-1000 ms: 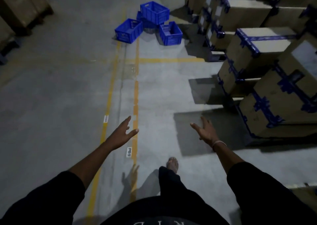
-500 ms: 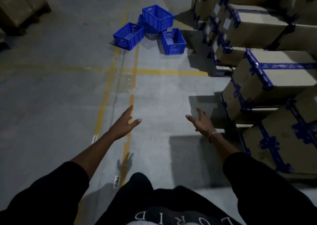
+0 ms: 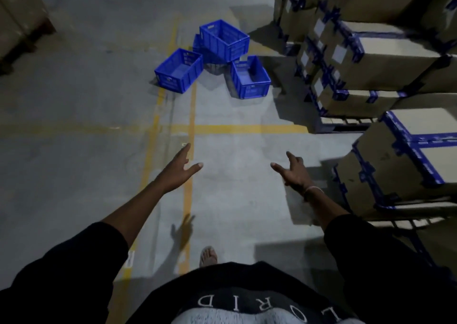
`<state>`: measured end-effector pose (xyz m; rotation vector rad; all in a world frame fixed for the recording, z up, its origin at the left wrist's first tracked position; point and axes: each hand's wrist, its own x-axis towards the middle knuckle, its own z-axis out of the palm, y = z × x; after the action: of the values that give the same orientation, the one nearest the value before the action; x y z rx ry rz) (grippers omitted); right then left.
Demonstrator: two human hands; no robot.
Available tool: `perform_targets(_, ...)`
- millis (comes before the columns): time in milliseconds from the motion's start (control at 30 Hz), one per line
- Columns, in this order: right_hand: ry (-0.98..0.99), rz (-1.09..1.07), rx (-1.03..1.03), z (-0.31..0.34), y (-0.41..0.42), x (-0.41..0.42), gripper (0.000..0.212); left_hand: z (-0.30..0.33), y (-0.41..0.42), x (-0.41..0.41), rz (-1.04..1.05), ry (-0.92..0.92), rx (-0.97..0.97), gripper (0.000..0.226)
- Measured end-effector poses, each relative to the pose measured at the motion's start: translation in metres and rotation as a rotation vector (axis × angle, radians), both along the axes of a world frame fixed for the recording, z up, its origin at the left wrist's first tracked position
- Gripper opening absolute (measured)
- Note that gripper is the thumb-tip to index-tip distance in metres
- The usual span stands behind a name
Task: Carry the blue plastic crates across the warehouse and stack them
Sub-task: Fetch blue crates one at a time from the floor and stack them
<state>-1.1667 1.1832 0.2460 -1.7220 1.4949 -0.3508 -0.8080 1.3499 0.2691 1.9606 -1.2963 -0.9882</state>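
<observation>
Several blue plastic crates lie on the concrete floor ahead. One crate (image 3: 178,70) sits on the left over the yellow lines, one crate (image 3: 250,77) on the right, and a tilted crate (image 3: 224,40) rests on top of another behind them. My left hand (image 3: 176,170) and my right hand (image 3: 293,172) are stretched forward, fingers spread, holding nothing. Both hands are well short of the crates.
Stacks of cardboard boxes (image 3: 385,59) with blue strapping stand on pallets along the right side. More cardboard stacks (image 3: 19,14) stand at the far left. Yellow floor lines (image 3: 190,130) run forward and across. One sandalled foot (image 3: 208,255) shows below.
I have walked forward: the crates are closer and larger in view, and the boxes on the right have slid past. Both hands stay open and outstretched.
</observation>
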Motion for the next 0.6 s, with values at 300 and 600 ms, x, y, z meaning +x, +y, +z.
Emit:
perform_targets(300,-0.046,-0.052,0.065,-0.012,-0.150,0.088,0.104,-0.002,-0.163,0.093,-0.035,0.000,0.050,0.093)
perform_targets(600,-0.066,-0.042,0.056,-0.035,-0.370,0.157,0.112,-0.016,-0.365,0.161,0.035,0.022,0.038,0.090)
